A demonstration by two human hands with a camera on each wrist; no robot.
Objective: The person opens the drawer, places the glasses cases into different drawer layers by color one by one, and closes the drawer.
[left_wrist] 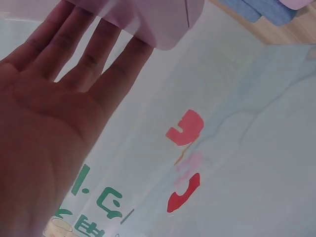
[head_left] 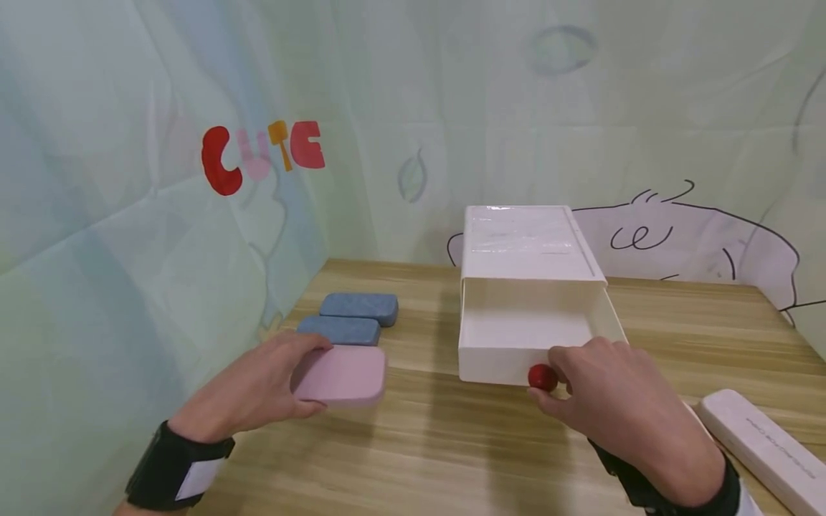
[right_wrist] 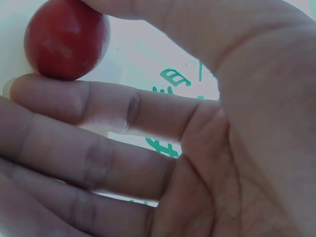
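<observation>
My left hand (head_left: 267, 383) grips a pink rounded case (head_left: 348, 376) by its left end, thumb on the near side and fingers on the far side. Seen from below in the left wrist view, the pink case (left_wrist: 160, 19) touches the fingertips. At the front of a white drawer box (head_left: 525, 244), my right hand (head_left: 622, 401) pinches a round red knob (head_left: 543, 377) between thumb and index finger. The drawer (head_left: 493, 364) is pulled out and its visible inside holds nothing. In the right wrist view the red knob (right_wrist: 66, 39) shows close up.
Two blue rounded cases (head_left: 359, 307) lie side by side beyond the pink one. Beside them in the left wrist view shows another pink edge (left_wrist: 296, 3). A long white case (head_left: 764, 448) lies at the right. Printed cloth walls (head_left: 387, 86) bound the wooden table (head_left: 413, 459).
</observation>
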